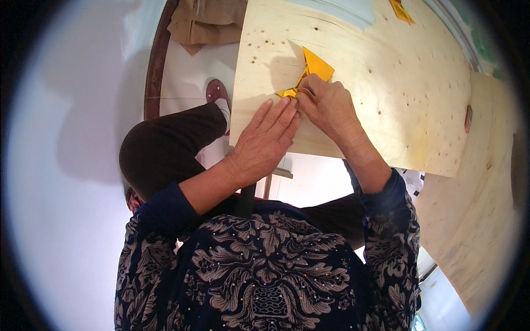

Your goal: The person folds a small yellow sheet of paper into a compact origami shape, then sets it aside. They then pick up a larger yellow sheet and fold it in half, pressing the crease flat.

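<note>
On the plywood surface (408, 105), close to its near edge and left of its middle, sits a folded yellow piece (319, 65), either paper or thin fabric, with a broad pointed flap standing up toward the far side and a narrow end turned toward the person. The left hand (266, 138) lies nearly flat, fingers stretched out together, its fingertips touching that narrow end beside the surface's near edge. The right hand (332, 107) is curled, thumb and forefinger pinched at the middle of the piece; a thin dark curved item shows there, too covered to identify. As for progress, the broad flap already looks creased into shape, while the narrow end seems the part being worked and probably unfinished; how much is left cannot be told with the fingers over it. A second yellow piece (402, 11) lies at the surface's far edge, untouched, and whether it is complete is unclear.
</note>
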`<state>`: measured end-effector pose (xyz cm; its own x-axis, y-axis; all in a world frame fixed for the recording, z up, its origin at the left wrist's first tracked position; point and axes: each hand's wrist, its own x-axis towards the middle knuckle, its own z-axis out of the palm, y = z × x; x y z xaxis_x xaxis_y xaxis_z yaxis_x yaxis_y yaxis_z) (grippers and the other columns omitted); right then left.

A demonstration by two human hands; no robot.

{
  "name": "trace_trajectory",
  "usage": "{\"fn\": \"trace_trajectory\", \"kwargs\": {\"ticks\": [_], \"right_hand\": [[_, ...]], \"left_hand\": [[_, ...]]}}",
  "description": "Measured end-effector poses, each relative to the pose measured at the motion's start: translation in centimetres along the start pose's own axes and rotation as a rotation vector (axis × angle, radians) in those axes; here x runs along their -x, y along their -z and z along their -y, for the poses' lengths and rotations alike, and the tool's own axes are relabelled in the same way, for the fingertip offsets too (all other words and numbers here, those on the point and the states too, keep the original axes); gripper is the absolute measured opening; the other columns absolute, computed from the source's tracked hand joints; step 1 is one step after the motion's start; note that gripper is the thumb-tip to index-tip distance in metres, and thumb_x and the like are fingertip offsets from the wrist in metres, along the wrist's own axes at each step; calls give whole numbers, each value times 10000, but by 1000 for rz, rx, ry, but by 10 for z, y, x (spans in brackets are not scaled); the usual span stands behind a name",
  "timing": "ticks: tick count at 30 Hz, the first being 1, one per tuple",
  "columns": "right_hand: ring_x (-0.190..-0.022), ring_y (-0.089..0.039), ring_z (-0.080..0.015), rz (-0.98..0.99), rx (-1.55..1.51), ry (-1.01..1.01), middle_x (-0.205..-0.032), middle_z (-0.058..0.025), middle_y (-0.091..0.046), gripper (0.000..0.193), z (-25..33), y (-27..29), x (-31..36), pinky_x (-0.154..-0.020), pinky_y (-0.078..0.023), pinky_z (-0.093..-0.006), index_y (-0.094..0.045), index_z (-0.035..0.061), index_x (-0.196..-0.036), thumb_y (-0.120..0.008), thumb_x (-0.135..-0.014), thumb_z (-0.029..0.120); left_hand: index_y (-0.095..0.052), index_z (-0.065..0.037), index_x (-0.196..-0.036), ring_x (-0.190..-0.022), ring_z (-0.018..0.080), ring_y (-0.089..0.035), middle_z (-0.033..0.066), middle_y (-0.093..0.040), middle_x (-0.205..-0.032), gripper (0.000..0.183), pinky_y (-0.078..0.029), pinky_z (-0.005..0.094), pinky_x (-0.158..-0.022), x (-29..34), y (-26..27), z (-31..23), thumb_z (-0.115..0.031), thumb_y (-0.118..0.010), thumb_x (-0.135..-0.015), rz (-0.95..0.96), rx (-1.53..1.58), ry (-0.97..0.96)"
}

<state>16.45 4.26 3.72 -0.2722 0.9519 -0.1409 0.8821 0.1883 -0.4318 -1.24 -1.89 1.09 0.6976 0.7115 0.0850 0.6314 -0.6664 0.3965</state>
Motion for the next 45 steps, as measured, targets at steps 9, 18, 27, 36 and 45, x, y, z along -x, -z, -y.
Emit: {"fn": "trace_trajectory", "kwargs": {"ticks": [9,18,27,36,45], "right_hand": [[-626,-642,-331,-23,-44,-8,-681,-151,-635,167,0,0,-2,-617,-533,-403,-589,42,-877,-627,-835,198],[-644,-655,-334,1,-96,-22,-676,-155,-648,202,-7,2,-6,-618,-540,-403,-615,45,-878,-641,-828,239],[-704,-638,-127,188,-425,-168,-797,-75,-691,269,-36,25,-13,-652,-505,-253,-681,20,-919,-728,-811,262],[-654,-589,-99,195,-697,-192,-717,-43,-640,232,-62,33,-14,-595,-474,-216,-677,6,-869,-735,-802,220],[-608,-556,-70,198,-661,-205,-688,-5,-634,154,-69,42,-18,-510,-420,-221,-673,51,-821,-718,-784,193]], "left_hand": [[-414,20,-1346,-1387,313,-286,198,-337,-1450,681,-182,470,-1156,-2,-5,3,-135,-705,-751,-16,30,13],[-354,-1,-1389,-1375,289,-320,187,-384,-1430,732,-148,497,-1157,-10,5,1,-227,-702,-786,62,-20,52],[-413,-5,-1360,-1272,306,-450,191,-510,-1288,626,-165,519,-1132,-28,17,-13,-287,-635,-847,39,-101,77],[-482,-112,-1329,-1233,314,-485,188,-506,-1260,554,-210,500,-1120,-37,25,-25,-236,-655,-818,51,-190,66],[-541,-107,-1265,-1184,344,-501,198,-523,-1200,513,-258,509,-1094,-38,22,-29,-238,-666,-786,12,-242,23]]}}
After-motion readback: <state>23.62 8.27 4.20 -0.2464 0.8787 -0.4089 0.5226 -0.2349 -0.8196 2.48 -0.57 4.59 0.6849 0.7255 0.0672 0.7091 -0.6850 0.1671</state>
